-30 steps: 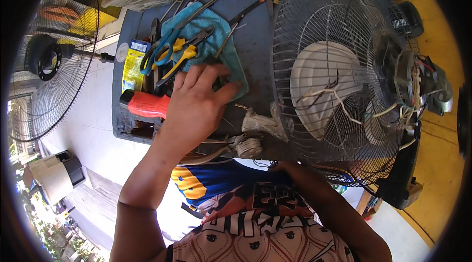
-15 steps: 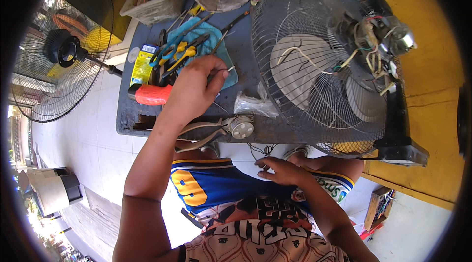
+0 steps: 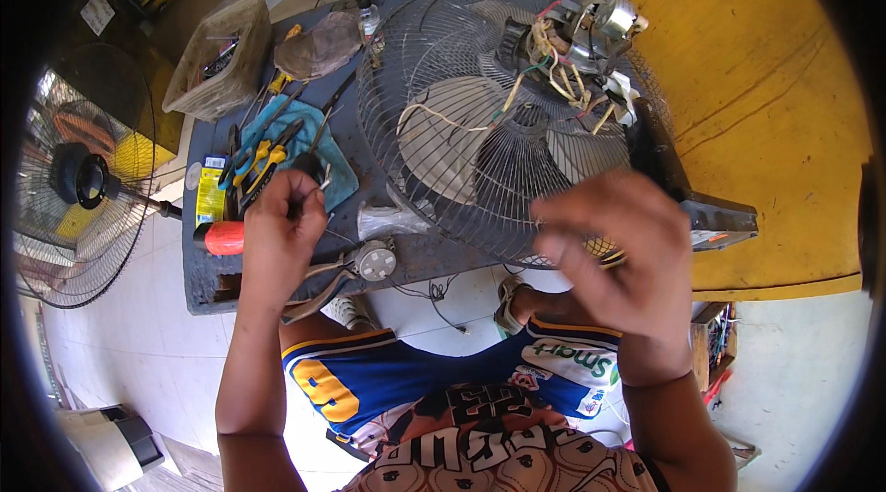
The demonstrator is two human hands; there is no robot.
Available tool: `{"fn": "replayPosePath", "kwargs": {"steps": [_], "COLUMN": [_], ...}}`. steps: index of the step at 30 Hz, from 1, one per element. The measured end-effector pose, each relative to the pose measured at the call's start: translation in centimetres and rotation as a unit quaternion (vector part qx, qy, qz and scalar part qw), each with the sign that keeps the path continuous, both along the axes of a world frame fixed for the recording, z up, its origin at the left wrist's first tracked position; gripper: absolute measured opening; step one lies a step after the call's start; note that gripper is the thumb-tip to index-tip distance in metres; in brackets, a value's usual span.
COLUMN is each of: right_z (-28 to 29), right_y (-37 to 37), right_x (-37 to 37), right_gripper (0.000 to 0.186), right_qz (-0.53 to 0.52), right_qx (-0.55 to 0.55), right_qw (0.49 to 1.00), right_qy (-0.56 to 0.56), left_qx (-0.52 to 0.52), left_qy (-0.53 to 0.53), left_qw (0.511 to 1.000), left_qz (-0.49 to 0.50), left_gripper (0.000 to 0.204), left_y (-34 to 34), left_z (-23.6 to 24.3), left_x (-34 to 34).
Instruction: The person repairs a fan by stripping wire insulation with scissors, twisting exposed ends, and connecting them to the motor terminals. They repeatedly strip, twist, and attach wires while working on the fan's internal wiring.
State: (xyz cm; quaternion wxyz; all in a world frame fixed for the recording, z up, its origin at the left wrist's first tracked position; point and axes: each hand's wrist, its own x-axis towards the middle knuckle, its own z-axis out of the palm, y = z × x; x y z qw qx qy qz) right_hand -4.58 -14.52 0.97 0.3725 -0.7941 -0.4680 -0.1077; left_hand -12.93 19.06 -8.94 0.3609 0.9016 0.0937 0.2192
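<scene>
My left hand (image 3: pixel 288 215) is closed in a pinch over the left of the dark worktable (image 3: pixel 277 132). A thin piece with a white tip (image 3: pixel 325 180) sticks out past the fingers; the rest of it is hidden. Close behind lie a blue cloth (image 3: pixel 340 174) and yellow-black pliers (image 3: pixel 263 160). My right hand (image 3: pixel 618 257), blurred by motion, is raised over the fan's near right edge. Its fingers look apart, with nothing visible in them. The fan (image 3: pixel 452 137) has a wire guard, grey blades and an exposed motor (image 3: pixel 604 26) with loose wires (image 3: pixel 554 67).
A tool with a red-orange handle (image 3: pixel 221 238) and a yellow box (image 3: pixel 210 197) lie at the table's left. Near the front edge are a round metal part (image 3: pixel 376 261) and a clear plastic packet (image 3: pixel 392 220). A plastic bin (image 3: pixel 217 63) stands behind; another fan (image 3: pixel 88 178) is left.
My right hand has risen from my lap to the fan's near edge. My left hand keeps its pinch on the white-tipped piece. The view has shifted, so the table appears further left.
</scene>
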Motion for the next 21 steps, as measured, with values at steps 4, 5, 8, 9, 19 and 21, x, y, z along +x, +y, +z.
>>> {"fn": "replayPosePath", "kwargs": {"steps": [4, 5, 8, 9, 19, 21], "right_z": [-1.7, -2.5, -4.0, -4.2, -4.2, -4.3], "right_y": [1.3, 1.8, 2.5, 2.7, 6.4, 6.1], "right_x": [1.2, 1.7, 2.9, 3.3, 6.6, 6.4], "right_gripper": [0.012, 0.011, 0.015, 0.018, 0.023, 0.021], "right_qz": [-0.170, -0.185, -0.222, -0.227, -0.146, -0.109], "right_qx": [0.115, 0.132, 0.136, 0.127, 0.225, 0.282], "right_qw": [0.979, 0.974, 0.964, 0.962, 0.896, 0.869], "right_qy": [0.019, 0.028, 0.063, 0.083, 0.354, 0.393], "left_qx": [0.016, 0.036, 0.168, 0.164, 0.203, 0.158], "left_qy": [-0.006, -0.004, -0.036, -0.075, -0.066, -0.176], "left_qw": [1.000, 0.999, 0.985, 0.984, 0.972, 0.966], "left_qz": [-0.002, 0.004, 0.007, 0.008, -0.096, -0.105], "left_gripper": [0.007, 0.008, 0.017, 0.018, 0.018, 0.014], "left_y": [-0.6, -0.5, -0.6, -1.3, -12.0, -11.4], "left_z": [0.7, 1.0, 2.1, 2.6, 4.4, 4.5], "left_x": [-0.6, -0.5, 0.7, 1.4, 11.0, 10.6]}}
